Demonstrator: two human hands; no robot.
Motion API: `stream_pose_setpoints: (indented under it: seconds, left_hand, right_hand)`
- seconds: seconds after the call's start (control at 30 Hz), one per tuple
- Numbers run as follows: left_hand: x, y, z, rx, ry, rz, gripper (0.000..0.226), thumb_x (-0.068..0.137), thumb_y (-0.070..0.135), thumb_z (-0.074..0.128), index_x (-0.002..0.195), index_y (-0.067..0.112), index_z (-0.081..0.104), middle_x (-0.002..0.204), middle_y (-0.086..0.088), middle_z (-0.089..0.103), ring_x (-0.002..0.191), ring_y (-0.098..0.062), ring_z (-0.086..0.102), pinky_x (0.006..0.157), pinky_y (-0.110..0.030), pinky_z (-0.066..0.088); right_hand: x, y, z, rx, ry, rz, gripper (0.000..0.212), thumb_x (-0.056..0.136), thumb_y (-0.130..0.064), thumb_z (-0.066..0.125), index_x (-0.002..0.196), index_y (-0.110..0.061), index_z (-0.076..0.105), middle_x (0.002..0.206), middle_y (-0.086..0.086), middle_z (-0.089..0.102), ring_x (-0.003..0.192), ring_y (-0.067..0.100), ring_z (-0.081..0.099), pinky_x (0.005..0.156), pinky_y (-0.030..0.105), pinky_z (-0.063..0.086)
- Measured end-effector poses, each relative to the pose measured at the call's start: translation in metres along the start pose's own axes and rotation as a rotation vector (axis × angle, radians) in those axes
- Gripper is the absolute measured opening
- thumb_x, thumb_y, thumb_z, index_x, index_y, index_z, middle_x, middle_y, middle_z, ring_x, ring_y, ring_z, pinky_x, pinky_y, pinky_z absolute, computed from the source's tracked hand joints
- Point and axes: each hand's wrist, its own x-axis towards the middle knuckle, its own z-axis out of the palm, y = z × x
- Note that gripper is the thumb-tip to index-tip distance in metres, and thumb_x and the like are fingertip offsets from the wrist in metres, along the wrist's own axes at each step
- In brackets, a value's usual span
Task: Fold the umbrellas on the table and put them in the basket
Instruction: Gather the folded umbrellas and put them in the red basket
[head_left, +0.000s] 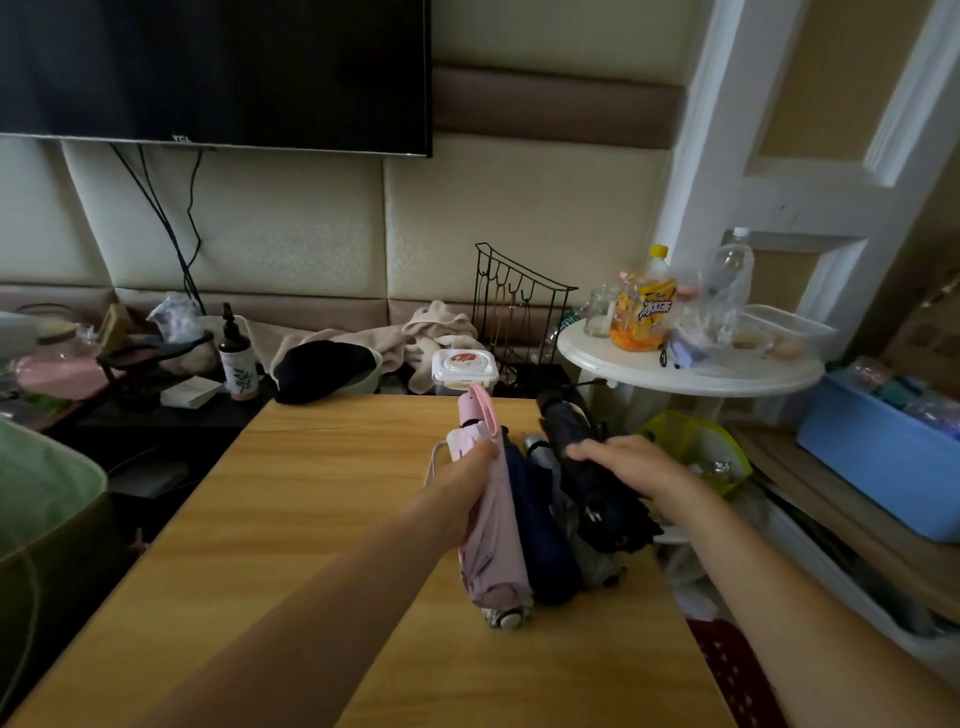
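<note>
The left hand (470, 480) is curled around the pink umbrella (491, 512) just below its handle, fingers wrapped over the fabric, the forearm reaching in long and straight from the lower left. The right hand (631, 460) lies palm down with fingers stretched forward and relaxed, resting flat on the black umbrella (597, 488) without closing round it; its forearm comes in from the lower right at a slant. The pink one is a collapsed bundle of soft, loosely gathered cloth, with a smooth pale handle and a looped strap at the far end and a rounded cap at the near end. Pressed against its right side lies a navy umbrella (540, 540), also collapsed, its dark cloth creased, and next to that a grey umbrella (592, 561) shows partly under the black one, whose fabric is rumpled and flares at the near end. All four lie side by side, lengthwise, on the right part of the wooden table (311, 519), whose top is smooth with a yellowish grain. Just beyond the table's far edge stands a white lidded box (465, 366). To the right is a round white side table (691, 371) with an orange drink bottle (644, 306) on it, and farther right a blue plastic bin (883, 457).
</note>
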Motion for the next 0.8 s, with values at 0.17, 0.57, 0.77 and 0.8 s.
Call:
stream_pose_setpoints:
  seconds: [0.17, 0.57, 0.77, 0.8]
  left_hand:
    - [0.072, -0.037, 0.004, 0.166, 0.19, -0.031, 0.128, 0.024, 0.076, 0.084, 0.134, 0.024, 0.043, 0.127, -0.012, 0.058, 0.105, -0.039, 0.066, 0.084, -0.053, 0.059]
    - [-0.008, -0.021, 0.009, 0.219, -0.13, -0.003, 0.071, 0.074, 0.053, 0.077, 0.123, 0.005, 0.065, 0.105, -0.018, 0.076, 0.093, -0.033, 0.076, 0.089, -0.044, 0.06]
    - [-0.059, -0.029, 0.017, 0.214, -0.226, 0.053, 0.035, 0.1, 0.045, 0.058, 0.112, 0.013, 0.067, 0.093, -0.004, 0.073, 0.076, -0.018, 0.07, 0.062, -0.029, 0.056]
    - [-0.069, -0.03, 0.019, 0.209, -0.231, 0.041, 0.037, 0.101, 0.044, 0.056, 0.113, 0.011, 0.067, 0.089, -0.006, 0.073, 0.075, -0.019, 0.07, 0.062, -0.03, 0.054]
  right_hand:
    - [0.002, 0.013, 0.04, 0.09, -0.174, 0.098, 0.109, 0.066, -0.076, 0.08, 0.148, -0.017, 0.035, 0.137, 0.007, 0.054, 0.115, 0.027, 0.061, 0.093, 0.038, 0.053]
    - [-0.017, 0.013, 0.051, 0.27, -0.252, 0.121, 0.079, 0.076, -0.077, 0.069, 0.127, -0.016, 0.066, 0.106, 0.004, 0.066, 0.096, 0.022, 0.063, 0.09, 0.036, 0.049]
    - [-0.05, 0.022, 0.042, 0.331, -0.265, 0.203, 0.084, 0.062, -0.073, 0.085, 0.12, -0.014, 0.072, 0.111, 0.012, 0.077, 0.104, 0.029, 0.072, 0.1, 0.046, 0.055]
    - [-0.058, 0.025, 0.04, 0.346, -0.259, 0.219, 0.08, 0.064, -0.07, 0.086, 0.119, -0.012, 0.072, 0.109, 0.013, 0.077, 0.103, 0.03, 0.073, 0.1, 0.046, 0.056]
